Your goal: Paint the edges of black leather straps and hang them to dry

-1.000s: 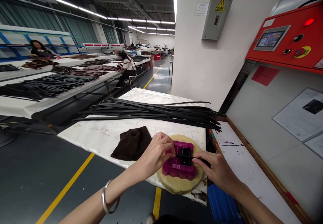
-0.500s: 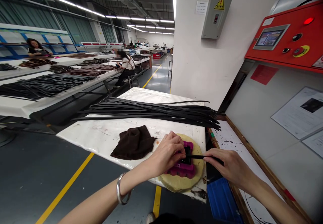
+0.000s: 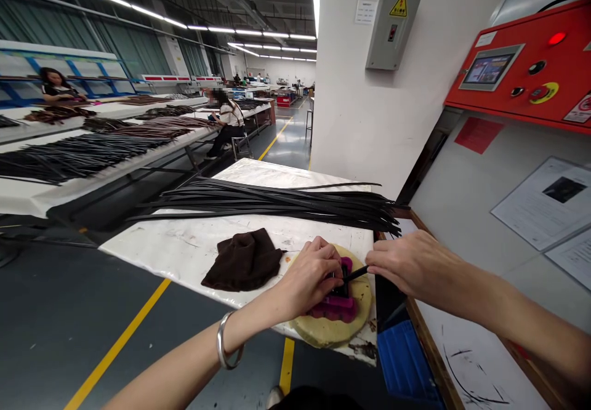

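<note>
The left hand [image 3: 309,277] is closed over a black strap [image 3: 356,273] on a magenta jig [image 3: 335,307], atop a round tan pad [image 3: 323,330]. The right hand [image 3: 410,262] pinches the strap's free end. A brown cloth [image 3: 242,261] lies beside them on the white table [image 3: 184,256], below a bundle of black straps [image 3: 277,204].

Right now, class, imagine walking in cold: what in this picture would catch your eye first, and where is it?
The red control panel on the right wall stands out first, its red lamp lit. Next comes the long sheaf of black straps across the white-covered table. At the front, the left hand and right hand meet over a magenta block on a round tan pad.
</note>
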Demonstrator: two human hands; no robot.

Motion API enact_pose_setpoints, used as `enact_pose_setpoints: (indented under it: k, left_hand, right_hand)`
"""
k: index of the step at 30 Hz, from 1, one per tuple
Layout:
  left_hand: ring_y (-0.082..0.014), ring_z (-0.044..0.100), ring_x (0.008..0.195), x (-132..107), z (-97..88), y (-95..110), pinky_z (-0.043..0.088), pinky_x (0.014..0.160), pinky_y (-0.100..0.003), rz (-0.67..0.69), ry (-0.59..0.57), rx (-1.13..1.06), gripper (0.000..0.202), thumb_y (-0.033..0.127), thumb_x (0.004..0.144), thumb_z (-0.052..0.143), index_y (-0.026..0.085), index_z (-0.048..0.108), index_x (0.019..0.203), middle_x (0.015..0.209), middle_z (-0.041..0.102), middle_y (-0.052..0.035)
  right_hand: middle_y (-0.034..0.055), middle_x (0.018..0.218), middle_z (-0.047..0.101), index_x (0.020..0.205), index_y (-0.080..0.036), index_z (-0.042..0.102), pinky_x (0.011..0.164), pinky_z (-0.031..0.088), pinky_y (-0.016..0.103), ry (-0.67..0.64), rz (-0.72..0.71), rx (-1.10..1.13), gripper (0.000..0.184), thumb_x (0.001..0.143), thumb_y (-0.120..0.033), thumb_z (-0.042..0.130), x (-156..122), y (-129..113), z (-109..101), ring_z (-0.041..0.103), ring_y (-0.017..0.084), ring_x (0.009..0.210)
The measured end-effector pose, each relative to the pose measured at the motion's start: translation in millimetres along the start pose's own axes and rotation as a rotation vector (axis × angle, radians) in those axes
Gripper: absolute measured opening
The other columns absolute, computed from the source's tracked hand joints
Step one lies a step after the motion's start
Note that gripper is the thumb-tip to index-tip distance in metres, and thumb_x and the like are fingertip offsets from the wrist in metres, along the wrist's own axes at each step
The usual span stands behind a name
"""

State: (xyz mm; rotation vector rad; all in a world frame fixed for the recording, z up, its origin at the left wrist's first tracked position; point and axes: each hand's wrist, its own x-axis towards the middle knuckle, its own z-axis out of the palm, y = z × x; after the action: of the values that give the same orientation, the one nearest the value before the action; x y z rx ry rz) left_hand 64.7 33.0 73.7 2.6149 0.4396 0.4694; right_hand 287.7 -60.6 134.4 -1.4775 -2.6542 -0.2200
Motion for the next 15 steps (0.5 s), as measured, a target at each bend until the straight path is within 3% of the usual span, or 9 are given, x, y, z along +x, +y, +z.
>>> enact_pose_setpoints:
  k: [5,8,11,13,15]
  left_hand:
    - [-0.0244,0.045,0.100,9,12.6,4,0.036,0.088,-0.039,-0.014,-0.024,0.009,0.005,0.021,0.089,0.067,0.018,0.067,0.085,0.099,0.062,-0.0057]
    - [-0.0241,0.046,0.101,20,11.7,2,0.036,0.091,-0.040,-0.015,0.004,-0.111,0.003,0.019,0.085,0.068,0.018,0.066,0.082,0.098,0.063,-0.0051]
    - [-0.0227,0.053,0.097,31,-3.8,-7,0.041,0.091,-0.036,-0.093,-0.039,-0.538,0.009,0.024,0.076,0.073,0.018,0.066,0.076,0.092,0.064,-0.0045]
    - [-0.0204,0.057,0.087,37,-18.1,-15,0.046,0.085,-0.033,-0.191,-0.169,-0.879,0.011,0.025,0.071,0.074,0.017,0.068,0.072,0.084,0.063,-0.0035]
    - [-0.0171,0.056,0.078,41,-30.2,-21,0.046,0.079,-0.029,-0.272,-0.287,-1.081,0.008,0.023,0.066,0.073,0.017,0.069,0.068,0.077,0.063,-0.0017]
  right_hand:
    - [-0.0008,0.064,0.055,0.074,-0.022,0.056,0.055,0.016,0.036,0.038,-0.075,-0.076,0.026,0.079,0.003,0.053,10,-4,1,0.042,0.015,0.053]
    - [0.0000,0.070,0.058,0.078,-0.022,0.061,0.057,0.022,0.035,0.018,-0.043,-0.077,0.024,0.085,0.000,0.054,7,1,-11,0.048,0.016,0.060]
    - [-0.0006,0.082,0.063,0.094,-0.026,0.068,0.058,0.031,0.030,0.041,0.080,0.071,0.008,0.096,-0.027,0.061,-2,16,-22,0.057,0.015,0.070]
    - [0.0003,0.091,0.065,0.105,-0.029,0.071,0.064,0.041,0.027,0.105,0.114,0.257,0.016,0.093,-0.039,0.065,-11,26,-18,0.061,0.015,0.078]
    - [0.0026,0.097,0.065,0.109,-0.030,0.073,0.072,0.047,0.027,0.216,0.083,0.410,0.020,0.093,-0.040,0.065,-18,32,-3,0.062,0.016,0.085]
